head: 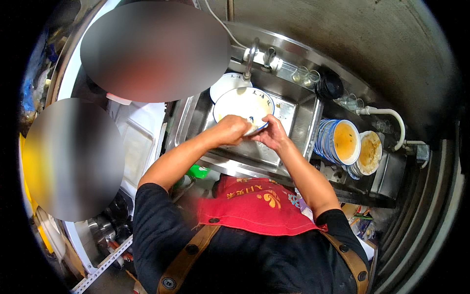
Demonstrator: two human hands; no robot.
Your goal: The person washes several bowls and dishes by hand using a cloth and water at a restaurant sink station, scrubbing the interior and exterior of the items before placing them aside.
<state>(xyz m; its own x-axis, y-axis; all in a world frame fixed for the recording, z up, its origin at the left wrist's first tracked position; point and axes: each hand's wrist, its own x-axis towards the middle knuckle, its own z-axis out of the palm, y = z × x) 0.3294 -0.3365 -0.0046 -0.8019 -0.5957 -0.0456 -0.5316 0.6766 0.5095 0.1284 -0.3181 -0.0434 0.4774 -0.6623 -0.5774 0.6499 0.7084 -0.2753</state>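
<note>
Over a stainless-steel sink basin (299, 119), my right hand (271, 133) grips the rim of a white bowl with a blue edge (244, 104). My left hand (235, 129) is curled at the bowl's near rim; something pale shows by its fingers, but what it is I cannot tell. The bowl is tilted, its inside facing up, with dark written characters and yellowish residue. Behind it, partly covered, another white dish (227, 86) lies below the metal faucet (250, 60). My fingertips under the rim are partly hidden.
Right of the basin stand stacked blue-edged bowls, the top one holding orange liquid (344, 141), and a stack of soiled dishes (369, 152). Glasses (311, 77) and black bowls (332, 84) line the back ledge. A white pipe (393, 121) curves there. White trays (137, 147) lie left.
</note>
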